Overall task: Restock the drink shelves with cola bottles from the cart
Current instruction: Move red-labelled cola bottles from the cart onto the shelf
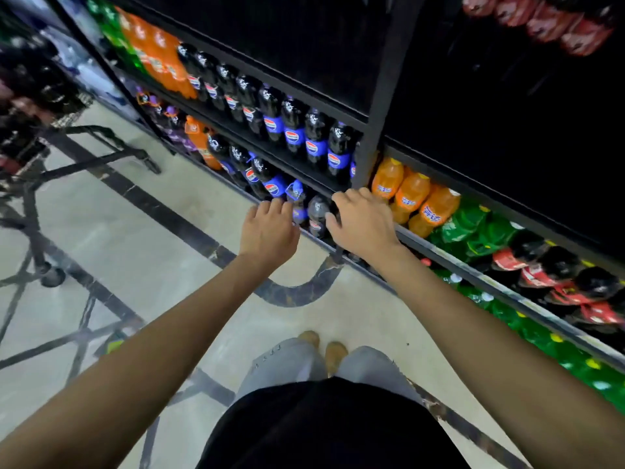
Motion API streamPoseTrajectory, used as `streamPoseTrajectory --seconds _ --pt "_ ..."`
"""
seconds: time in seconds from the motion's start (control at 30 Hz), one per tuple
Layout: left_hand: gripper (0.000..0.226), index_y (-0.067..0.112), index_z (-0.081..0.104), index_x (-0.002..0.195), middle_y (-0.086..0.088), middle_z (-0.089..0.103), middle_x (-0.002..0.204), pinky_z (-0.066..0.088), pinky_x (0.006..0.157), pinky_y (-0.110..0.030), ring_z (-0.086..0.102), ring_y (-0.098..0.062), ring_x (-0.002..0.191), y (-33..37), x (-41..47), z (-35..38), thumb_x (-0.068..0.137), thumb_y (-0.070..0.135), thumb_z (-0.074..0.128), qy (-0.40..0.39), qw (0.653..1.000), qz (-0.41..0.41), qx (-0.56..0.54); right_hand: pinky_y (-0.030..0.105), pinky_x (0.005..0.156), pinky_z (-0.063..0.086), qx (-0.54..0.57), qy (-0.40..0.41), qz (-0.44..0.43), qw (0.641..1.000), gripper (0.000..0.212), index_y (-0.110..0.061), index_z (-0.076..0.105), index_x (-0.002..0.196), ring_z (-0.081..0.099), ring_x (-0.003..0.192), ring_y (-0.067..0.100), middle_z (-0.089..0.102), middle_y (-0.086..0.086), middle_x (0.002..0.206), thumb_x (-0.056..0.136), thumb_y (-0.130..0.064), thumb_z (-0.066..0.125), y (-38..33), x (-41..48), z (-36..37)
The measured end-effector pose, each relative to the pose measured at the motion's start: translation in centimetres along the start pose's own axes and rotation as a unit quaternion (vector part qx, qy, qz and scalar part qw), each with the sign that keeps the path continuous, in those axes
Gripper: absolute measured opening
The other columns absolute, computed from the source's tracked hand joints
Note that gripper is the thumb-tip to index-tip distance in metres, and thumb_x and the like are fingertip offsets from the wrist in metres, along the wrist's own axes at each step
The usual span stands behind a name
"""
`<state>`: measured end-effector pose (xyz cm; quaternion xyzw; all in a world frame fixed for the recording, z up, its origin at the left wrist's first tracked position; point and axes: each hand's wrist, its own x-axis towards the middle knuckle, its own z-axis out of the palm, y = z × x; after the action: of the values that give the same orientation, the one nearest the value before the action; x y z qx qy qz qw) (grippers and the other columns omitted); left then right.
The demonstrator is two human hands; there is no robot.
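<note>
- right hand [360,221] grip clamped over the top of a cola bottle [335,208] on the low shelf [422,242]
- left hand [269,228] curled against the blue-tagged bottle [297,198] nearby, can't tell if it's holding
- cart [30,147] off left

I see dark, blue-labelled cola bottles [318,214] upright on the shelves [382,106], one between my left hand [269,228] and right hand [360,221]. The cart [111,132] is far left.

Black top [324,424], loose, plain. Just beyond top hem: pale blue-grey jeans [287,363], small frayed nicks on both legs. Further from top: tan shoes [334,352], rounded toes. Forearms [169,333], left grip [269,228], right grip [360,225] bare along whole visible length.
</note>
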<state>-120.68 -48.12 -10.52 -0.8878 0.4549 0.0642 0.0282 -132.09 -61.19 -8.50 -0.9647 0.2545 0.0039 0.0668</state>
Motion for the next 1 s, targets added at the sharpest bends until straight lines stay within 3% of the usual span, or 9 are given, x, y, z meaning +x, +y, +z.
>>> streamPoseTrajectory --seconds 0.17,0.47,0.73,1.0 --pt "0.040 0.011 0.049 0.130 -0.007 0.053 0.130 0.033 0.100 -0.038 0.049 -0.029 0.118 -5.1 -3.5 -0.2 0.096 0.033 0.045 0.010 0.992 -0.128 -0.008 0.037 0.079 0.042 0.015 -0.023 -0.141 0.990 0.030 -0.010 0.058 0.103 0.054 0.104 0.029 0.063 0.009 0.102 0.095 -0.035 0.044 -6.0 3.8 0.1" --pt "0.037 0.014 0.051 0.126 -0.006 0.055 0.124 0.036 0.097 -0.038 0.052 -0.028 0.113 -15.8 -7.5 -1.1 0.095 0.034 0.045 0.031 0.953 -0.300 -0.015 0.036 0.078 0.041 -0.005 -0.047 -0.338 0.940 0.033 -0.010 0.058 0.114 0.053 0.107 0.030 0.063 0.009 0.111 0.096 -0.034 0.043 -19.1 10.9 1.2" --pt "0.034 0.013 0.053 0.121 -0.008 0.057 0.120 0.037 0.093 -0.039 0.054 -0.030 0.110 -30.3 -5.6 -1.6 0.096 0.032 0.043 0.045 0.930 -0.364 -0.008 0.034 0.071 0.039 -0.006 -0.037 -0.416 0.908 0.029 -0.010 0.057 0.108 0.056 0.106 0.030 0.064 0.010 0.106 0.096 -0.033 0.044 -33.0 20.7 1.5" --pt "0.033 0.012 0.053 0.122 -0.007 0.057 0.120 0.035 0.094 -0.038 0.052 -0.029 0.111 -44.5 -1.5 -4.3 0.096 0.029 0.042 0.057 0.931 -0.361 0.014 0.034 0.066 0.034 0.009 -0.006 -0.424 0.906 0.020 -0.013 0.053 0.096 0.057 0.099 0.031 0.064 0.009 0.097 0.093 -0.031 0.044 -44.9 31.3 0.2"
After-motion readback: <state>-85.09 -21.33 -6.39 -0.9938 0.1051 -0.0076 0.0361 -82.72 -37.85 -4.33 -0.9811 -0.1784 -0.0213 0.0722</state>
